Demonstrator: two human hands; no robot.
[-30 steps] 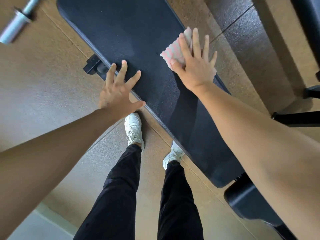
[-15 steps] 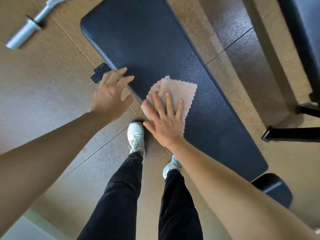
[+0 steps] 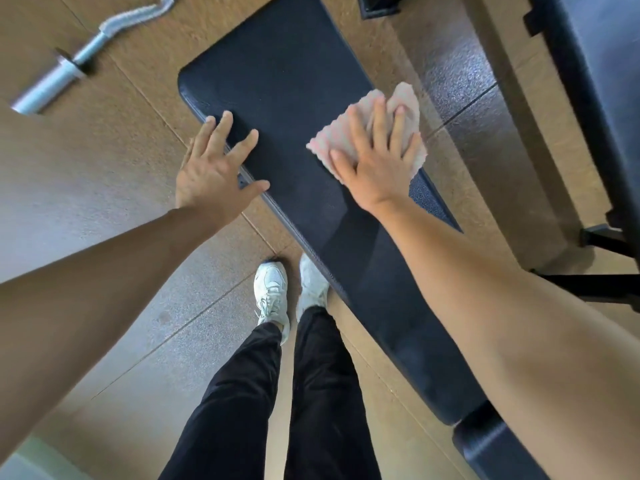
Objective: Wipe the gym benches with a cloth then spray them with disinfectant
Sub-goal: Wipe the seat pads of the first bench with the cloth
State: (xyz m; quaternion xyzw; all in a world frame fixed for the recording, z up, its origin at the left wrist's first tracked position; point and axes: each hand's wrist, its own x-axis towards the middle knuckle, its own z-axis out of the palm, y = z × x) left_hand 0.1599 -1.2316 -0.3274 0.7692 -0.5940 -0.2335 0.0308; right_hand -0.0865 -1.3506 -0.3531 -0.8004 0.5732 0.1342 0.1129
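The pale pink cloth point(image 3: 327, 140) lies on the far side of the dark gym bench point(image 3: 287, 81), with one corner reaching past the pad's rim. Our right grip point(image 3: 377, 168) presses down on it, wide, with the fingers straight and spread. Our left grip point(image 3: 211, 174) rests on the bench's near edge, also wide and splayed, well apart from the cloth. Our white shoes point(image 3: 273, 289) stand on the floor point(image 3: 121, 150) just beside the bench. A silver curl bar point(image 3: 55, 81) lies off to the left.

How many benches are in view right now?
2. The near bench lies under the cloth; the far bench runs along the right edge, cut off. The pad at lower right looks like the near bench's seat. Others may be hidden.
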